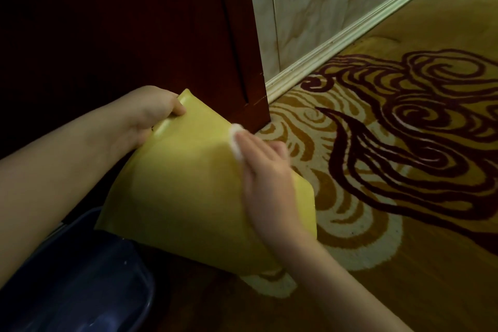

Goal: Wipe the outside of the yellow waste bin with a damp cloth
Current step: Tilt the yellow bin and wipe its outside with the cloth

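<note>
The yellow waste bin [183, 183] is tilted on its side in the middle of the head view, one end pointing away towards the dark wood. My left hand [145, 116] grips that far end, thumb on the outer wall. My right hand [266, 178] lies flat on the bin's right side and presses a small white cloth [235, 143] against the wall under its fingertips. Only an edge of the cloth shows past the fingers.
A dark blue plastic container [80, 286] sits at the lower left, partly under the bin. A dark red wooden panel [134, 21] stands just behind it. A pale marble wall with a skirting board [350, 35] runs right, above patterned yellow and maroon carpet [404, 143].
</note>
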Available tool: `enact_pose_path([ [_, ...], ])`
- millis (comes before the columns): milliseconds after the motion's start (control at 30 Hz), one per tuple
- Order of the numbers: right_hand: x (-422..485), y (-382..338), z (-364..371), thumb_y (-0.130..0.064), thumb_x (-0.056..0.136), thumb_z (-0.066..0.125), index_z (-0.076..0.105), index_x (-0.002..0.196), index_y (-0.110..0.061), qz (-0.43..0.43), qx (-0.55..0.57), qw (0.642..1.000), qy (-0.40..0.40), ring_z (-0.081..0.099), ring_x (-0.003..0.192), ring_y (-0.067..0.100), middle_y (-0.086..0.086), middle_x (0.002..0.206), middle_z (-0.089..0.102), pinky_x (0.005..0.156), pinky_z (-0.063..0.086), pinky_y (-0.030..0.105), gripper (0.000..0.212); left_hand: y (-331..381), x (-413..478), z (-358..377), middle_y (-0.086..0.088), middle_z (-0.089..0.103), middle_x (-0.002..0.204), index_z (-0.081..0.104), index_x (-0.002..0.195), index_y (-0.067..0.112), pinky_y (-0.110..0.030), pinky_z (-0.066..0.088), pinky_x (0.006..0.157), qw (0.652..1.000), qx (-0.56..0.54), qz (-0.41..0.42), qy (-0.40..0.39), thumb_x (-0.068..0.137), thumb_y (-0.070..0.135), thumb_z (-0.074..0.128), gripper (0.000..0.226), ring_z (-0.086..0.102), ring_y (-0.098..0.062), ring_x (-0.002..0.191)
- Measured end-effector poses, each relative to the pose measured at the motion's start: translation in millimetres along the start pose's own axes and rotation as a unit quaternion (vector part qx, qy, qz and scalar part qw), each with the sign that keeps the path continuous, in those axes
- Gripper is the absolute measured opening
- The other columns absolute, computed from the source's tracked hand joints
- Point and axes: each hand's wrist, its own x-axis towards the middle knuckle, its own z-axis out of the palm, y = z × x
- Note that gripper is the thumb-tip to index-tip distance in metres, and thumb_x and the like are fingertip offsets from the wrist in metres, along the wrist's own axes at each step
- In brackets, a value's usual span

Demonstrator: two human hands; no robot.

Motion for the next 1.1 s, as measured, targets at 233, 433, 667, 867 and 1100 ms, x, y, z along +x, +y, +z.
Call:
enact_pose_path([
  [233, -4.0, 16.2, 17.1, -0.007, 0.090, 0.049, 0.044, 0.135, -0.021, 0.011, -0.058, 0.993, -0.100, 0.043, 0.108, 0.019, -0.002, 0.138, 0.051, 0.093, 0.041, 0.032, 0.047, 2.3, 2.7, 4.0, -0.018, 0.064, 0.109, 0.060, 0.112, 0.006, -0.048, 0.048, 0.089, 1.000, 0.022, 0.002, -0.001, 0.088, 0.009, 0.047, 0.027, 0.061, -0.035, 0.097],
  [433, -59.5, 105.6, -20.5, -0.008, 0.094, 0.043, 0.047, 0.132, -0.020, 0.256, -0.096, 0.959, -0.075, 0.046, 0.113, 0.022, -0.003, 0.134, 0.054, 0.092, 0.043, 0.037, 0.040, -0.1, 8.5, 4.4, -0.011, 0.065, 0.089, 0.063, 0.101, 0.012, -0.034, 0.047, 0.066, 1.000, 0.014, 0.025, -0.012, 0.089, 0.006, 0.047, 0.020, 0.061, -0.026, 0.081],
  [667, -78.1, 135.8, -38.2, -0.009, 0.094, 0.047, 0.056, 0.124, -0.008, 0.510, 0.029, 0.858, -0.059, 0.059, 0.067, 0.014, 0.008, 0.092, 0.066, 0.053, 0.046, 0.024, 0.032, -10.4, 0.1, -13.3, -0.008, 0.069, 0.086, 0.065, 0.088, 0.020, -0.029, 0.047, 0.057, 0.997, 0.009, 0.053, -0.053, 0.091, 0.007, 0.047, 0.022, 0.066, -0.022, 0.077],
  [867, -45.6, 105.8, -50.4, -0.016, 0.094, 0.048, 0.054, 0.126, -0.016, 0.450, 0.108, 0.886, 0.008, 0.054, 0.060, 0.011, -0.011, 0.070, 0.057, 0.074, 0.054, 0.053, 0.033, -47.2, -6.4, -47.6, 0.001, 0.074, 0.100, 0.062, 0.114, 0.035, -0.045, 0.051, 0.082, 0.989, 0.019, 0.109, -0.101, 0.080, 0.034, 0.055, 0.035, 0.067, -0.021, 0.097],
  [1100, -40.2, 77.8, -39.6, -0.011, 0.092, 0.050, 0.054, 0.125, -0.020, 0.379, 0.115, 0.918, -0.003, 0.060, 0.062, 0.019, -0.009, 0.071, 0.062, 0.058, 0.056, 0.040, 0.034, -101.2, -17.9, -77.1, 0.012, 0.072, 0.105, 0.064, 0.108, 0.046, -0.025, 0.058, 0.062, 0.988, 0.025, 0.101, -0.118, 0.059, 0.061, 0.071, 0.052, 0.071, -0.014, 0.091],
])
